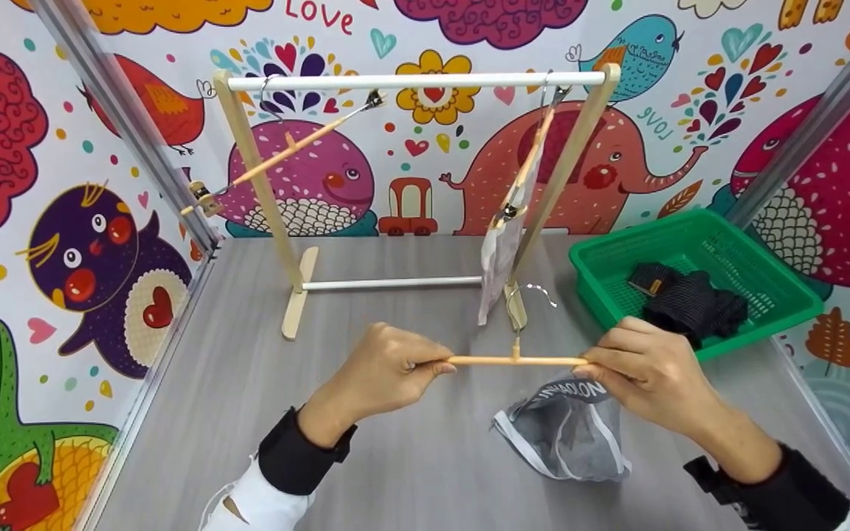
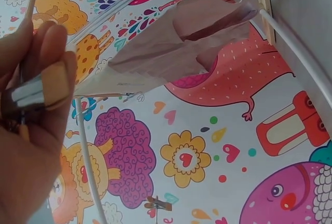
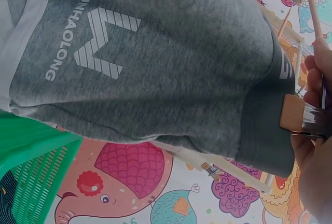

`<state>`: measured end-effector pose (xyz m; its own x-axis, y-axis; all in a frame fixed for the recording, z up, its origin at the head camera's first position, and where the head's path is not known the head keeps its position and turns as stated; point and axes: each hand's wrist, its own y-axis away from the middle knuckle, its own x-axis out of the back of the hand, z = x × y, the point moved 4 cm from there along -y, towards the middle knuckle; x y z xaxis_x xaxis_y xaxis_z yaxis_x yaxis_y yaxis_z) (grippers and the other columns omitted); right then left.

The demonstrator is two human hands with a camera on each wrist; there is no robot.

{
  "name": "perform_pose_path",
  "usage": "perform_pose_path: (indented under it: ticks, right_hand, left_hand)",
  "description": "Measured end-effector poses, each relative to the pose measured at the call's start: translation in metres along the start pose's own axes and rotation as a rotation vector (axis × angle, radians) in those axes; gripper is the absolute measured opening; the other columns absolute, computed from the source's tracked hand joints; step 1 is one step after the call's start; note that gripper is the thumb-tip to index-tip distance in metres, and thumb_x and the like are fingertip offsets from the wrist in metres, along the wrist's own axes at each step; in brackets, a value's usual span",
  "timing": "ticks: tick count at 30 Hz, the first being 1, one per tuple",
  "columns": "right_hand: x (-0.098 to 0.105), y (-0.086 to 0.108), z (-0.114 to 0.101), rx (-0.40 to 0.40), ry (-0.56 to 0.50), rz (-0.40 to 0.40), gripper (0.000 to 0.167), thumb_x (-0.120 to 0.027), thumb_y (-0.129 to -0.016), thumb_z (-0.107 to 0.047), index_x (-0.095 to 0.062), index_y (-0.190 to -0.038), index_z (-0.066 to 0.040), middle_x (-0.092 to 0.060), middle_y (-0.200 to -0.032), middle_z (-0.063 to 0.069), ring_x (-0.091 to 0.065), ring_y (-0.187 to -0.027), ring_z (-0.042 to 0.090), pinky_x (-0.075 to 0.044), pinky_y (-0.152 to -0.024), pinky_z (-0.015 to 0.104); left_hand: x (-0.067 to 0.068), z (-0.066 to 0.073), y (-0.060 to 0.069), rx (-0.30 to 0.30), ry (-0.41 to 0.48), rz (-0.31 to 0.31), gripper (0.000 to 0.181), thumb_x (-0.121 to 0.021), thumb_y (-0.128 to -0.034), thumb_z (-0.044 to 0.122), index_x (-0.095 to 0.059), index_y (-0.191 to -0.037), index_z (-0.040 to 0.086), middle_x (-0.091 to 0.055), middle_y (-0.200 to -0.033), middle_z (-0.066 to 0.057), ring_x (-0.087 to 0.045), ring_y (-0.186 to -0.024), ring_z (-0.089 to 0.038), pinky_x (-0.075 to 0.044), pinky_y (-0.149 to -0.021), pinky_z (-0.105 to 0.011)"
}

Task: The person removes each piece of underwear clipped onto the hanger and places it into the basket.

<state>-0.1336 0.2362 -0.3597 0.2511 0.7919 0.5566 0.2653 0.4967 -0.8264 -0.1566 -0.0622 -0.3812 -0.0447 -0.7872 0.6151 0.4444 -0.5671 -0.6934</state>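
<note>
My left hand (image 1: 388, 372) and right hand (image 1: 646, 372) pinch the two ends of a wooden clip hanger (image 1: 484, 361), which lies level with its metal hook upward. Inside the left hand a clip (image 2: 54, 85) shows in the left wrist view. Another clip (image 3: 293, 112) sits at the right hand, beside the dark waistband. Grey underpants (image 1: 580, 442) with white trim and lettering hang below the right hand. Whether the clip or the fingers hold their waistband, I cannot tell.
A wooden rack (image 1: 425, 81) stands behind the hands. On its left hangs a bare clip hanger (image 1: 292, 150); on its right, a hanger carries a pale cloth (image 1: 502, 251). A green basket (image 1: 772, 317) with dark clothes (image 1: 690, 302) stands at the right.
</note>
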Motion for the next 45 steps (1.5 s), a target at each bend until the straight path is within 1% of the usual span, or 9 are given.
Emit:
perform_pose_path:
  ticks: [4, 8, 13, 18, 24, 30, 34, 38, 45]
  right_hand:
    - [0.0, 0.002, 0.003, -0.016, -0.011, -0.012, 0.035, -0.074, -0.1, -0.031, -0.079, -0.08, -0.003, -0.065, -0.071, 0.001, -0.047, -0.062, 0.014, -0.036, -0.052, 0.018]
    - [0.001, 0.004, 0.005, -0.048, -0.033, -0.034, 0.033, -0.074, -0.099, -0.033, -0.079, -0.084, -0.004, -0.066, -0.073, 0.001, -0.05, -0.064, 0.013, -0.039, -0.054, 0.017]
    - [0.005, 0.007, 0.008, -0.104, -0.1, -0.032, 0.033, -0.077, -0.097, -0.034, -0.079, -0.094, -0.001, -0.07, -0.078, 0.004, -0.057, -0.066, 0.013, -0.044, -0.055, 0.019]
    - [0.013, 0.014, 0.014, -0.166, -0.123, -0.032, 0.039, -0.077, -0.096, -0.036, -0.078, -0.1, 0.002, -0.071, -0.08, 0.007, -0.061, -0.07, 0.013, -0.049, -0.061, 0.017]
    - [0.018, 0.026, 0.02, -0.219, -0.165, -0.038, 0.042, -0.078, -0.094, -0.036, -0.077, -0.106, 0.004, -0.074, -0.086, 0.009, -0.061, -0.073, 0.01, -0.045, -0.058, 0.017]
    - [0.023, 0.029, 0.022, -0.242, -0.164, -0.033, 0.044, -0.079, -0.092, -0.037, -0.077, -0.107, 0.005, -0.076, -0.091, 0.011, -0.066, -0.078, 0.012, -0.053, -0.07, 0.015]
    - [0.024, 0.029, 0.022, -0.255, -0.141, -0.049, 0.041, -0.079, -0.092, -0.036, -0.078, -0.105, 0.002, -0.076, -0.091, 0.013, -0.066, -0.079, 0.012, -0.053, -0.071, 0.014]
    - [0.024, 0.029, 0.021, -0.261, -0.119, -0.069, 0.039, -0.078, -0.092, -0.036, -0.078, -0.105, 0.001, -0.076, -0.092, 0.013, -0.065, -0.08, 0.012, -0.052, -0.074, 0.012]
    - [0.021, 0.026, 0.019, -0.248, -0.104, -0.06, 0.04, -0.075, -0.093, -0.039, -0.078, -0.104, 0.0, -0.076, -0.092, 0.013, -0.067, -0.081, 0.012, -0.052, -0.076, 0.012]
  left_hand:
    - [0.0, 0.002, -0.001, -0.044, -0.025, 0.03, 0.005, -0.086, -0.0837, 0.001, -0.082, -0.085, 0.005, -0.073, -0.068, -0.001, -0.063, -0.051, -0.009, -0.045, -0.048, -0.017]
    - [0.001, 0.004, -0.001, -0.07, -0.059, 0.04, 0.006, -0.086, -0.0826, 0.001, -0.082, -0.085, 0.005, -0.073, -0.067, 0.0, -0.062, -0.051, -0.009, -0.045, -0.047, -0.018]
    - [0.003, 0.005, 0.001, -0.096, -0.084, 0.061, 0.009, -0.087, -0.0794, -0.001, -0.082, -0.085, 0.004, -0.073, -0.068, -0.001, -0.064, -0.052, -0.009, -0.049, -0.048, -0.019]
    - [0.006, 0.005, 0.003, -0.102, -0.094, 0.073, 0.01, -0.087, -0.0792, -0.001, -0.082, -0.085, 0.004, -0.074, -0.069, 0.0, -0.067, -0.055, -0.01, -0.052, -0.05, -0.021]
    - [0.009, 0.004, 0.005, -0.08, -0.083, 0.071, 0.009, -0.088, -0.0784, -0.002, -0.082, -0.084, 0.003, -0.074, -0.069, -0.001, -0.065, -0.053, -0.01, -0.05, -0.049, -0.02]
    - [0.011, 0.002, 0.009, -0.062, -0.078, 0.078, 0.011, -0.088, -0.0771, -0.003, -0.082, -0.084, 0.003, -0.074, -0.07, -0.002, -0.067, -0.055, -0.01, -0.052, -0.05, -0.02]
    - [0.01, 0.001, 0.01, -0.053, -0.079, 0.073, 0.01, -0.087, -0.0786, -0.002, -0.082, -0.084, 0.004, -0.074, -0.07, -0.001, -0.067, -0.056, -0.009, -0.052, -0.051, -0.02]
    - [0.011, 0.002, 0.012, -0.049, -0.068, 0.057, 0.009, -0.086, -0.081, -0.002, -0.08, -0.085, 0.004, -0.073, -0.07, 0.0, -0.063, -0.054, -0.008, -0.05, -0.05, -0.019]
    - [0.015, -0.003, 0.02, 0.051, 0.044, 0.006, 0.007, -0.083, -0.0859, -0.002, -0.081, -0.09, 0.003, -0.073, -0.075, -0.001, -0.061, -0.06, -0.009, -0.054, -0.056, -0.02]
